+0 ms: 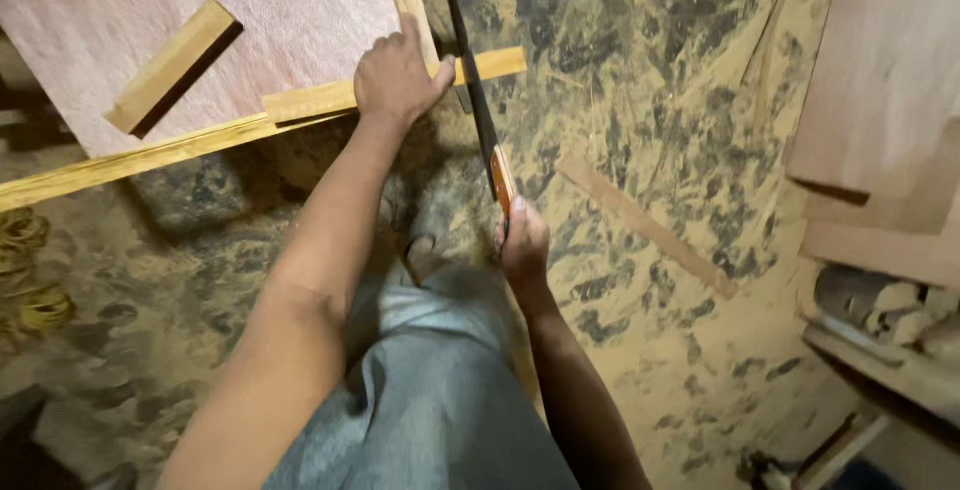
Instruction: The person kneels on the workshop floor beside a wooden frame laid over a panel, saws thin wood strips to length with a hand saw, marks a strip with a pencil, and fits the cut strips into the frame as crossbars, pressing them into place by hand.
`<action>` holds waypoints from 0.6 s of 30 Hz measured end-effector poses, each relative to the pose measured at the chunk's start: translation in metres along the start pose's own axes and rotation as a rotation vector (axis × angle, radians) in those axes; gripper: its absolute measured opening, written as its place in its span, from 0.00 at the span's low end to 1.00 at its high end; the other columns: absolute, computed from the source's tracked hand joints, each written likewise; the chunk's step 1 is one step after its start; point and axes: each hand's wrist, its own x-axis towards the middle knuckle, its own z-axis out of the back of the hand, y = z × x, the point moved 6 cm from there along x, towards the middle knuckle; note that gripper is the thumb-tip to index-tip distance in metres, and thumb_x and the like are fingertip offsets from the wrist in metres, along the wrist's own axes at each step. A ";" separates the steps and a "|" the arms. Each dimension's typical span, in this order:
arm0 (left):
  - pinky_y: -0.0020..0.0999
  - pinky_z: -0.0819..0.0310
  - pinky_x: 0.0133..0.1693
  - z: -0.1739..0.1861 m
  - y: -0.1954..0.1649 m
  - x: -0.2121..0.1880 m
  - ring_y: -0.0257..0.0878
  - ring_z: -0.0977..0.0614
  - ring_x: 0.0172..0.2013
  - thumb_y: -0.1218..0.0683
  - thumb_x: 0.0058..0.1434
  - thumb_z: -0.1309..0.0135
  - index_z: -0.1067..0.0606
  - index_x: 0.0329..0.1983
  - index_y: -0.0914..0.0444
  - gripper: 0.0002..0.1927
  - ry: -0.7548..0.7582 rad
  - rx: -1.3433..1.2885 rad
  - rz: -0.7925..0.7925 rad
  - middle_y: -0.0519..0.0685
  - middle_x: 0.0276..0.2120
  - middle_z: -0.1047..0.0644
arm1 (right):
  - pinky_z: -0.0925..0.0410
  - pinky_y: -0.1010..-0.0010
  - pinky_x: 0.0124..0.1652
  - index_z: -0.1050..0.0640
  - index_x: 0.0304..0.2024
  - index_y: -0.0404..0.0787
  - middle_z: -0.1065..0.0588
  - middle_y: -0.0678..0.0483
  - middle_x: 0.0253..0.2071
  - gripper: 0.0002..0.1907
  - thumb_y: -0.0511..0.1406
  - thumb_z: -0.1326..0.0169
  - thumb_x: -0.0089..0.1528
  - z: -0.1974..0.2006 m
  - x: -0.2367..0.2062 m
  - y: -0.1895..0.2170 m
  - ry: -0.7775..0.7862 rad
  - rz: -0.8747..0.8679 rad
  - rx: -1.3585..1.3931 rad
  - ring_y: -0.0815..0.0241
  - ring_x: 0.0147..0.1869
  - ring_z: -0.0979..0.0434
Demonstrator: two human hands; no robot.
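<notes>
Sawdust covers the dark mottled floor [640, 80] across the whole head view, thickest toward the right wall. I note a plywood sheet [290, 10] at upper left serving as the worktop, with a short wooden block [172, 66] lying on it at a slant. Along its lower edge runs a long pale wooden strip [300, 102], its right end projecting past the sheet over the floor.

My left hand [397, 78] presses flat on that strip, fingers spread and thumb stretched toward the blade, pinning it rather than curling round it. My right hand [522, 246] is closed about the orange handle of a handsaw [478, 100]; that grip is firm. The dark blade runs up and away from the handle and crosses the strip just beside my left thumb.

A loose thin slat [645, 225] lies diagonally on the floor, well apart to the right. Stacked boards [880, 100] lean at the right edge. Grey trousers [430, 400] fill the lower centre.
</notes>
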 end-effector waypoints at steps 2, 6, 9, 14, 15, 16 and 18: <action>0.50 0.23 0.37 0.001 0.001 0.001 0.56 0.19 0.37 0.33 0.61 0.45 0.39 0.62 0.71 0.42 -0.075 -0.008 -0.042 0.61 0.35 0.21 | 0.42 0.76 0.23 0.30 0.30 0.40 0.34 0.59 0.20 0.22 0.45 0.59 0.73 -0.006 0.000 0.001 0.017 -0.036 0.040 0.70 0.21 0.37; 0.50 0.23 0.37 -0.005 0.002 -0.001 0.56 0.19 0.37 0.34 0.65 0.45 0.39 0.63 0.73 0.42 -0.096 0.005 -0.075 0.60 0.33 0.20 | 0.40 0.76 0.22 0.31 0.30 0.41 0.35 0.59 0.19 0.21 0.46 0.60 0.73 -0.008 0.001 0.009 0.079 -0.036 0.061 0.69 0.20 0.37; 0.51 0.23 0.36 -0.009 0.001 -0.007 0.56 0.19 0.37 0.34 0.66 0.46 0.33 0.57 0.73 0.38 -0.138 0.028 -0.095 0.60 0.34 0.20 | 0.41 0.76 0.22 0.31 0.32 0.41 0.35 0.59 0.20 0.20 0.45 0.60 0.73 -0.005 -0.002 0.007 0.113 -0.056 0.115 0.70 0.21 0.37; 0.53 0.25 0.38 -0.013 0.004 -0.011 0.58 0.19 0.36 0.32 0.66 0.45 0.21 0.39 0.69 0.32 -0.161 0.016 -0.069 0.61 0.33 0.20 | 0.41 0.77 0.21 0.31 0.30 0.40 0.35 0.59 0.20 0.22 0.46 0.61 0.73 -0.002 -0.002 0.001 0.114 -0.038 0.003 0.71 0.20 0.37; 0.53 0.24 0.36 -0.011 0.003 -0.012 0.57 0.18 0.34 0.32 0.64 0.45 0.20 0.38 0.68 0.32 -0.210 0.020 -0.082 0.60 0.32 0.20 | 0.41 0.77 0.22 0.31 0.30 0.40 0.35 0.59 0.21 0.22 0.46 0.60 0.74 -0.003 -0.002 0.002 0.112 -0.019 -0.018 0.71 0.22 0.36; 0.53 0.24 0.34 -0.008 0.001 -0.014 0.57 0.18 0.33 0.32 0.63 0.45 0.20 0.37 0.66 0.31 -0.258 0.024 -0.097 0.59 0.30 0.19 | 0.41 0.77 0.23 0.30 0.31 0.40 0.34 0.60 0.23 0.22 0.46 0.60 0.74 -0.003 -0.003 0.003 0.107 0.000 -0.039 0.71 0.23 0.36; 0.54 0.25 0.32 -0.007 -0.002 -0.015 0.57 0.18 0.31 0.32 0.63 0.47 0.18 0.37 0.64 0.30 -0.275 0.023 -0.096 0.58 0.28 0.19 | 0.41 0.77 0.25 0.30 0.31 0.39 0.34 0.60 0.24 0.22 0.45 0.61 0.75 -0.004 -0.006 0.011 0.107 0.064 -0.082 0.71 0.25 0.35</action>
